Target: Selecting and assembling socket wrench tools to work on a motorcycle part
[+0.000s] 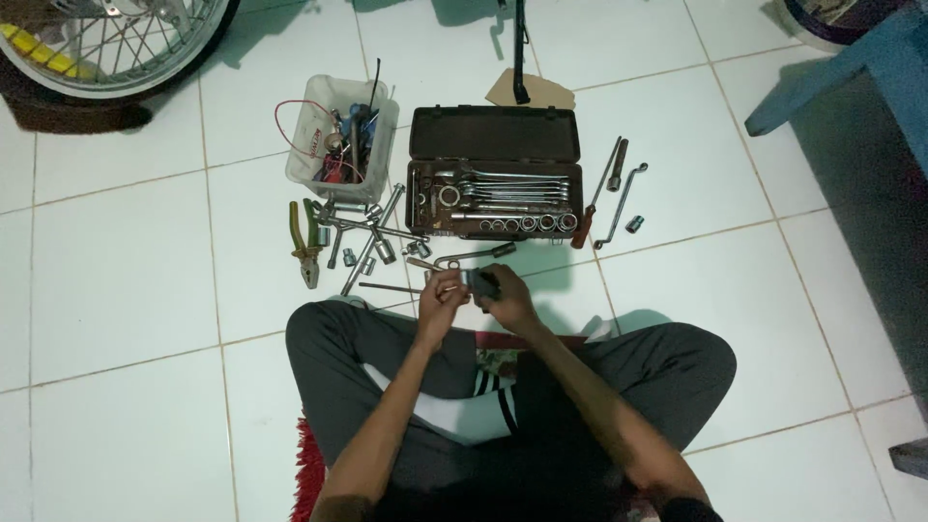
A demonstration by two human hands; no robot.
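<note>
We see a small dark metal piece (480, 282) held just above the knees, at the centre of the view, with its long axis running roughly from nine to three o'clock; which end leads we cannot tell, as it is small and blurred. Our right hand (505, 298) is curled closed around its right part, and our left hand (440, 302) pinches the left end with bent fingers, so both hands meet on it. At twelve o'clock from the hands, near them, lies the open brown tool case (495, 135) with wrenches and sockets in a row. At eleven o'clock loose sockets and bars (367, 242) are scattered on the white tile floor (116, 280), with green-handled pliers (307, 242) beside them and a clear plastic tub (340, 135) of odds beyond. At one o'clock two long wrenches (619, 198) lie apart from the case. Bare tile spreads at nine and three o'clock; a spoked wheel (106, 43) sits far at ten.
</note>
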